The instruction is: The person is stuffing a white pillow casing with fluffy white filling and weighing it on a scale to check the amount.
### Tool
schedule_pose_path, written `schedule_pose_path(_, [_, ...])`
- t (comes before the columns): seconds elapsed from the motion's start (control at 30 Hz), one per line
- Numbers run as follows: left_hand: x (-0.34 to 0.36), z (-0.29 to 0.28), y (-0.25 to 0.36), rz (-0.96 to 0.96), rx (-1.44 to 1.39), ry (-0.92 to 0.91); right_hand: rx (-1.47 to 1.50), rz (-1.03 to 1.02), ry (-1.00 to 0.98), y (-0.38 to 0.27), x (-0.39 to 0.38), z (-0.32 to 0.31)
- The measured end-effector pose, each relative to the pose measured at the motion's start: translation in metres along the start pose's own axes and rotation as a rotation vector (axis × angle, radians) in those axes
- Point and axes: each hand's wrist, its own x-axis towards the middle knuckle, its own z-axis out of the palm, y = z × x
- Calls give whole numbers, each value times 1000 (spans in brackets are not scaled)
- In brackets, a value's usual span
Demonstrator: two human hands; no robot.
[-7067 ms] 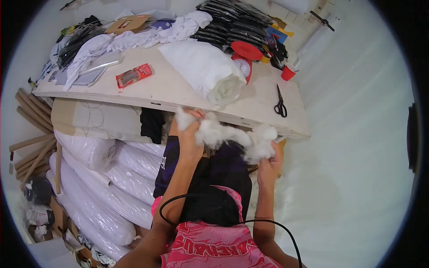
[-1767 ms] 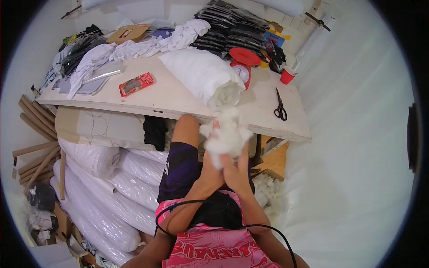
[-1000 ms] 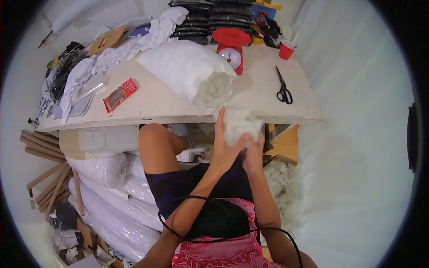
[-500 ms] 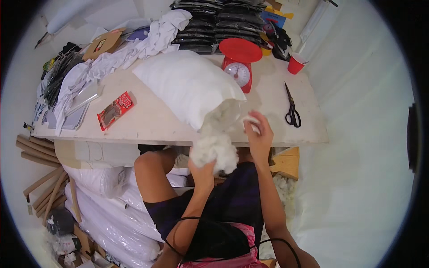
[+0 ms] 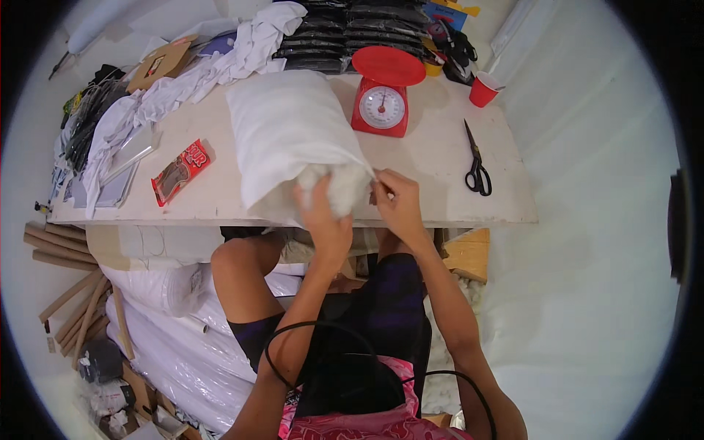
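A plump white pillow cover (image 5: 293, 121) lies on the table with its open end toward me. My left hand (image 5: 323, 220) is at that opening, its fingers closed on a wad of white fibre stuffing (image 5: 343, 192) that sits in the mouth of the cover. At the right corner of the opening, my right hand (image 5: 398, 203) pinches the cover's edge. How far the stuffing reaches inside cannot be seen. Behind the right hand stands a red kitchen scale (image 5: 381, 106) with a round dial and a red pan.
Black scissors (image 5: 477, 161) and a red cup (image 5: 485, 89) are on the table's right. A red snack packet (image 5: 181, 172) lies left, near white cloth (image 5: 176, 92). Black plastic-wrapped packs (image 5: 345, 33) are stacked at the back. Below are plastic-wrapped white rolls (image 5: 176, 359) and cardboard tubes (image 5: 77, 308).
My left hand has carried the stuffing forward from over my lap into the cover's mouth. My right hand has moved left and down onto the opening's edge. The cover has shifted and straightened.
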Motion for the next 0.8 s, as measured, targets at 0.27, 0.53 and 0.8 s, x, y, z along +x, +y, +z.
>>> schedule_pose_path(0.27, [12, 37, -45, -103, 277, -491, -176, -246, -166, -25, -20, 1])
schedule_pose_path(0.53, [7, 23, -92, -192, -141, -449, -43, -187, -265, -22, -49, 34])
schedule_pose_path(0.8, [20, -26, -46, -663, -820, -469, 38, 100, 47, -18, -29, 32])
